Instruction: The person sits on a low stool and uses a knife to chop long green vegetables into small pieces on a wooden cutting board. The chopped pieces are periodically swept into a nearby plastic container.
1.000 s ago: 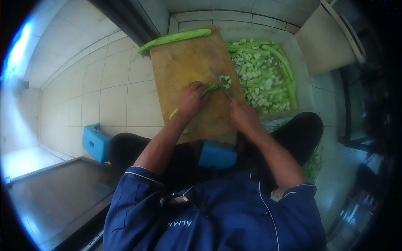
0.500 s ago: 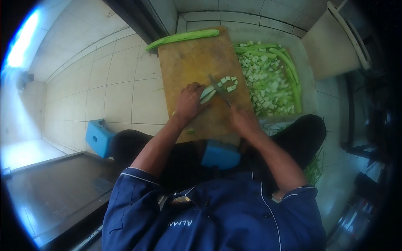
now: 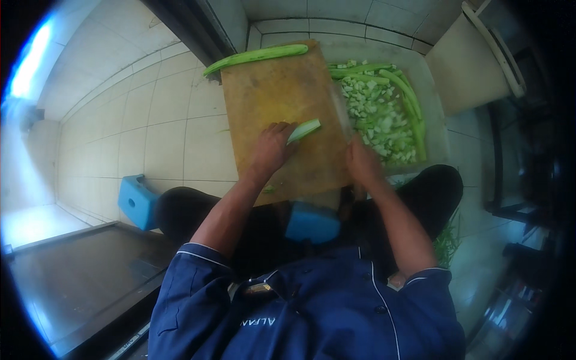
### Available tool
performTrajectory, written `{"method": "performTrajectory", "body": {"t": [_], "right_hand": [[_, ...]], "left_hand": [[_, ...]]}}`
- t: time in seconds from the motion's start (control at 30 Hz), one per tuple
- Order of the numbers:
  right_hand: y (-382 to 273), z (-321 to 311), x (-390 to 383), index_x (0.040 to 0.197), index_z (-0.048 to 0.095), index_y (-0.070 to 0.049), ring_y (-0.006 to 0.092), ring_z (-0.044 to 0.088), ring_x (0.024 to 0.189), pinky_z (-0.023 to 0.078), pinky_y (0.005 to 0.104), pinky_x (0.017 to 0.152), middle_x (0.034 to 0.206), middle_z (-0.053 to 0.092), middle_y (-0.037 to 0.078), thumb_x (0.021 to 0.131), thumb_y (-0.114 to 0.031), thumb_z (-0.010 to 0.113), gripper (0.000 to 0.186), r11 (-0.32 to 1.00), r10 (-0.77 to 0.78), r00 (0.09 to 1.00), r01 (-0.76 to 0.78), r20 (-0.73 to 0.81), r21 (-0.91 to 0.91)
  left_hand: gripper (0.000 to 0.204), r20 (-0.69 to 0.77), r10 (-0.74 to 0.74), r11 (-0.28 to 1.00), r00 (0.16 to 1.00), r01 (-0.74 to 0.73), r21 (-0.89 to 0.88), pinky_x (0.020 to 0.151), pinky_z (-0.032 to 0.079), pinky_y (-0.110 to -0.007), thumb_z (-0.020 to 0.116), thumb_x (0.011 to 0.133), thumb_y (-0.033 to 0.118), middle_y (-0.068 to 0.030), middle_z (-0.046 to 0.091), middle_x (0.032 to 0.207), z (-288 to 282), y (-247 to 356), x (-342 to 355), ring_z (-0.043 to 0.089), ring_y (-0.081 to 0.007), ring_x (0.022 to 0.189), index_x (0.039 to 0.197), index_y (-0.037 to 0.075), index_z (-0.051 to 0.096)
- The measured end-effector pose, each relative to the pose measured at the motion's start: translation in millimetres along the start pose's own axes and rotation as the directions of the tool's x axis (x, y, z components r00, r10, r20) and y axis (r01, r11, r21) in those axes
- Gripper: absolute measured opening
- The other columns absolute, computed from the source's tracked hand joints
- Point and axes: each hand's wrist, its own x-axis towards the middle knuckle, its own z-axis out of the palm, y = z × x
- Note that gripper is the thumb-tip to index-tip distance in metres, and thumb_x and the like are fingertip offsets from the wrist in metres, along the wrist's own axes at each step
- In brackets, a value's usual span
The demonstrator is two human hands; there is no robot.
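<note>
A wooden cutting board point(image 3: 264, 102) lies in front of me. On it, my left hand point(image 3: 275, 147) is closed around pieces of a long pale green vegetable point(image 3: 306, 129), whose cut end sticks out to the right. My right hand point(image 3: 363, 157) grips a knife point(image 3: 341, 114), its blade smeared by motion at the board's right edge. Just beyond the knife, diced green-and-white pieces point(image 3: 369, 99) are heaped in a pale tray point(image 3: 433, 135). A whole long green vegetable point(image 3: 258, 57) rests across the board's far edge.
Long uncut or part-cut lengths point(image 3: 414, 99) lie along the tray's far and right sides. A blue stool point(image 3: 137, 201) stands left of my left knee, and another blue stool point(image 3: 312, 222) shows between my legs. Green peelings point(image 3: 447, 243) lie by my right leg.
My right hand and the knife have moved right to the board's edge. The diced pieces that lay beside the blade are gone from the board. My left hand has stayed on the vegetable.
</note>
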Motion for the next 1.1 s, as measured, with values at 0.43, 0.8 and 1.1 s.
{"method": "performTrajectory", "body": {"t": [0.43,0.8,1.1], "right_hand": [[-21.9,20.0,-9.9,0.117,0.049,0.002,0.0472,0.066,0.076,0.052,0.0563,0.071,0.077,0.067,0.027,0.099,-0.021,0.045,0.03,0.988,-0.067,0.987,0.086,0.144,-0.132],[-45.5,3.6,-18.9,0.113,0.048,0.003,0.0476,0.066,0.073,0.051,0.0576,0.069,0.074,0.067,0.026,0.097,-0.019,0.048,0.028,0.994,-0.103,0.978,0.107,0.183,-0.012],[-51.7,13.2,-20.8,0.107,0.049,0.004,0.0474,0.066,0.077,0.052,0.0559,0.071,0.079,0.067,0.028,0.096,-0.018,0.049,0.025,0.984,-0.15,0.963,0.167,0.225,-0.058]], "left_hand": [[0.046,-0.019,-0.03,0.999,0.999,0.03,0.03,0.093,0.048,-0.044,0.073,0.083,0.021,-0.0131,0.064,0.111,0.5,5.3,0.0,0.059,-0.0329,0.104,0.127,0.009,0.065],[0.046,-0.059,-0.014,1.0,0.998,0.014,0.0,0.093,0.049,-0.044,0.073,0.083,0.021,-0.0149,0.065,0.113,4.1,1.8,-0.6,0.06,-0.0337,0.105,0.125,0.006,0.065],[0.049,-0.075,-0.052,0.997,0.996,0.048,-0.057,0.094,0.049,-0.044,0.076,0.081,0.022,-0.0175,0.066,0.116,4.1,0.6,-1.8,0.06,-0.0355,0.108,0.125,0.003,0.064]]}}
